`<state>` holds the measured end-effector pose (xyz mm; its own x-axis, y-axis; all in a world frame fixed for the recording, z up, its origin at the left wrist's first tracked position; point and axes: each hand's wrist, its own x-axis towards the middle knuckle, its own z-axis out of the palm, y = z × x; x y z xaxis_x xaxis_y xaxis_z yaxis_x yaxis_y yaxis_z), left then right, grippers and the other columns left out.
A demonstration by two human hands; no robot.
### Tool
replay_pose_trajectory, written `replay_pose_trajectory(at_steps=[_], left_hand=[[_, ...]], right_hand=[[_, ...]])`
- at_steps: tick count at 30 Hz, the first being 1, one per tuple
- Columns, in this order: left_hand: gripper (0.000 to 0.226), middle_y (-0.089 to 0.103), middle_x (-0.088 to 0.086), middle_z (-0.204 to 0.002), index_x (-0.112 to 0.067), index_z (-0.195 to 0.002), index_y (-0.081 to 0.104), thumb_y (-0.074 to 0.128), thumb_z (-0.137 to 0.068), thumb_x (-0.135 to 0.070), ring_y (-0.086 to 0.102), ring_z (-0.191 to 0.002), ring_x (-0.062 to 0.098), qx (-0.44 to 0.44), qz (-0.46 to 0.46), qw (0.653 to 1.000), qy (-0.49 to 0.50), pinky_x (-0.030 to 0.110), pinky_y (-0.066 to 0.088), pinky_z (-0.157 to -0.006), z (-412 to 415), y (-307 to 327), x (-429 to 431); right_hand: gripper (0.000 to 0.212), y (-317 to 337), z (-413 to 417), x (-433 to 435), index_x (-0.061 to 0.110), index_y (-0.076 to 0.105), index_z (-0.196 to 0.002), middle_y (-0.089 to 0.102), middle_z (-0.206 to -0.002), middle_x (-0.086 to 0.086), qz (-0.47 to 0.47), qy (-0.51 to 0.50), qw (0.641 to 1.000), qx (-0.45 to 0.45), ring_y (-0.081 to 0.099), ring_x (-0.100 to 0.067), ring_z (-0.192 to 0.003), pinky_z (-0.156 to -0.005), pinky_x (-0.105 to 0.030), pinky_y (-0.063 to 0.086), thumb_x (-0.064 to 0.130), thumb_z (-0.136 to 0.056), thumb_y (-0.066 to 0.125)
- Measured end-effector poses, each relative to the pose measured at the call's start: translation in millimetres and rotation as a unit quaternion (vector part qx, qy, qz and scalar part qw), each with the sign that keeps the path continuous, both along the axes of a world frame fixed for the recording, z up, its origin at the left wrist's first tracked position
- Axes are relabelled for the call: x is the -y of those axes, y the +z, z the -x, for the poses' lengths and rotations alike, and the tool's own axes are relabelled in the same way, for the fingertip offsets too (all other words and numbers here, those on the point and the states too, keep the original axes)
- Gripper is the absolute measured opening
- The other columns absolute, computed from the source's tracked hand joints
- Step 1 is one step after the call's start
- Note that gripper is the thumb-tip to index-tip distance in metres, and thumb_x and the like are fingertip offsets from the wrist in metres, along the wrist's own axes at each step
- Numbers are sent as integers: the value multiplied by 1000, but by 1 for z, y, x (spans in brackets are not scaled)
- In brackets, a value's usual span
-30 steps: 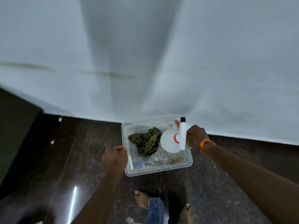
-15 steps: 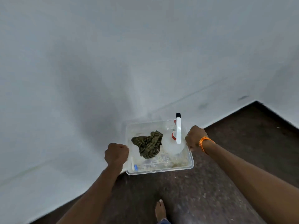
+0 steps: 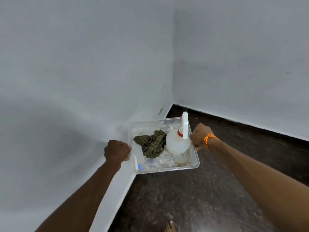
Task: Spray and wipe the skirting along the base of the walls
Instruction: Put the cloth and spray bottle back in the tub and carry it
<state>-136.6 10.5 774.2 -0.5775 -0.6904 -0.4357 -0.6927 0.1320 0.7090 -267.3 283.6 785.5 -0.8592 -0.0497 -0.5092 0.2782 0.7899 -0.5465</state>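
Observation:
I carry a clear plastic tub (image 3: 192, 166) in front of me above the floor. My left hand (image 3: 117, 150) grips its left rim and my right hand (image 3: 199, 136) grips its right rim. Inside lie a crumpled olive-green striped cloth (image 3: 151, 144) and a white spray bottle (image 3: 177, 142) with a red collar and a white trigger head pointing away from me. A small white tube with a blue cap (image 3: 137, 164) lies in the tub's near left corner. The base of the white walls meets the floor at a corner (image 3: 172, 104) just beyond the tub.
White walls (image 3: 83, 64) stand to the left and ahead, meeting at a corner. A dark speckled stone floor (image 3: 200, 198) spreads to the right and below. My bare toes (image 3: 169, 226) show at the bottom edge.
The view has swung to the right along the wall. A room corner and more dark floor have come into sight. Both hands keep their grip on the tub.

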Motion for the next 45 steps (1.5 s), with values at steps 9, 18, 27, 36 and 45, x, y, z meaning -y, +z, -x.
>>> replay_pose_trajectory(at_steps=[9,18,27,36,45], left_hand=[[7,71,13,-64,-1,-71,72,78,-73,-6,71,-56,28,8,1,993,-115,45,63,-69,256,5,-77],[12,71,12,-68,-4,-73,70,79,-68,-11,71,-60,30,26,33,988,-150,43,63,-65,466,-17,-117],[10,69,13,-75,-4,-75,65,64,-78,-14,68,-73,31,99,97,971,-193,35,58,-70,640,-114,-124],[29,66,24,-109,3,-105,64,53,-90,-20,62,-104,40,189,154,953,-178,40,52,-88,745,-367,-118],[38,57,25,-127,8,-124,54,52,-93,-14,54,-121,40,232,204,929,-203,43,47,-99,812,-582,-99]], right_hand=[[12,15,169,-99,0,68,-83,75,-70,-16,-17,-117,992,-39,76,-33,-64,-67,-43,66,8,-86,59],[13,8,343,-143,-2,68,-88,76,-73,-18,-3,-174,985,-16,76,-34,-63,-69,-45,66,8,-88,60],[16,-104,503,-143,1,63,-87,75,-93,-16,-48,-202,978,23,73,-35,-87,-71,-31,56,16,-83,63],[21,-354,609,-116,2,68,-65,67,-68,-10,-61,-226,967,102,61,-23,-61,-57,-24,44,3,-81,55],[18,-601,660,-88,4,65,-63,71,-81,-21,-51,-259,957,118,72,-36,-88,-73,-34,57,6,-80,62]])
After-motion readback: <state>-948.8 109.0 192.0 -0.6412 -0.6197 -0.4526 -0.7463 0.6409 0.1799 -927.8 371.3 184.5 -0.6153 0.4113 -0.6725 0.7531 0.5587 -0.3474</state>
